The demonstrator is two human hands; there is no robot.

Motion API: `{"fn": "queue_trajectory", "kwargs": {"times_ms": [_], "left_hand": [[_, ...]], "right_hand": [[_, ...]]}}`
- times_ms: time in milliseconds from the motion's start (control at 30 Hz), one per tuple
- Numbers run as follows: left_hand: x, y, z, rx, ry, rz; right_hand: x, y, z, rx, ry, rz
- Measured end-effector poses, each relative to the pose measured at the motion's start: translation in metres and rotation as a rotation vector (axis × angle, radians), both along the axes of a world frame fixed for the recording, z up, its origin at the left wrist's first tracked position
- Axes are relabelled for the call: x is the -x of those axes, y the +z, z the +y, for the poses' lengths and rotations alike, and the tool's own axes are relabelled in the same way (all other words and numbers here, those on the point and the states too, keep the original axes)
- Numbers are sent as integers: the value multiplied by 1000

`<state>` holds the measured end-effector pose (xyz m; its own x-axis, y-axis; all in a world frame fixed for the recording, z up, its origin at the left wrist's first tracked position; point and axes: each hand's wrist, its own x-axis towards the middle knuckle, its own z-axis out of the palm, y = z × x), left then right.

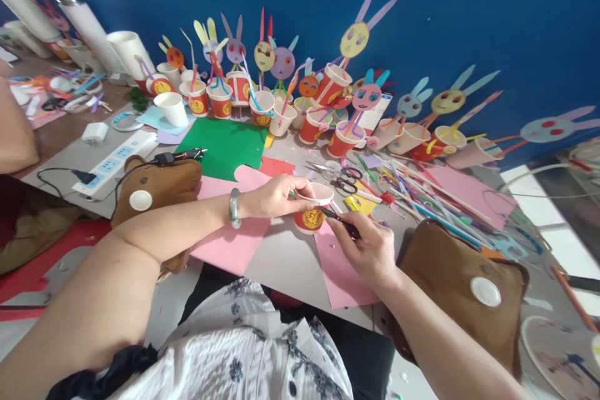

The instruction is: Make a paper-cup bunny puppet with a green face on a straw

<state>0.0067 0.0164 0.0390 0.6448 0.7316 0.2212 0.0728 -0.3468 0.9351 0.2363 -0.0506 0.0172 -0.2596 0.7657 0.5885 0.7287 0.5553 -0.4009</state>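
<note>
A person's left hand pinches the rim of a red-and-white paper cup near the middle of the tabletop's front edge, fingers closed on the thin card wall. The right hand grips a slim, black-handled tool, its front end against or just beside the round cup; which, cannot be told. A smooth, rounded bracelet circles the left wrist. Flat pink paper lies on the smooth grey tabletop at the front edge, with metal scissors beyond the cup. Toward the back edge, long-eared paper rabbits rise from tapered cups, behind a flat green sheet. A soft brown cushion slumps over the front edge at right, near thin, straight sticks.
</note>
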Motion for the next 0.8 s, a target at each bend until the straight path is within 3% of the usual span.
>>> {"fn": "queue_trajectory", "kwargs": {"times_ms": [533,800], "left_hand": [[-1,1,-1,-55,-2,33],[-2,2,-3,-38,3,4]], "right_hand": [[0,0,-2,77,-14,-19],[-1,2,-1,34,-3,-27]]}}
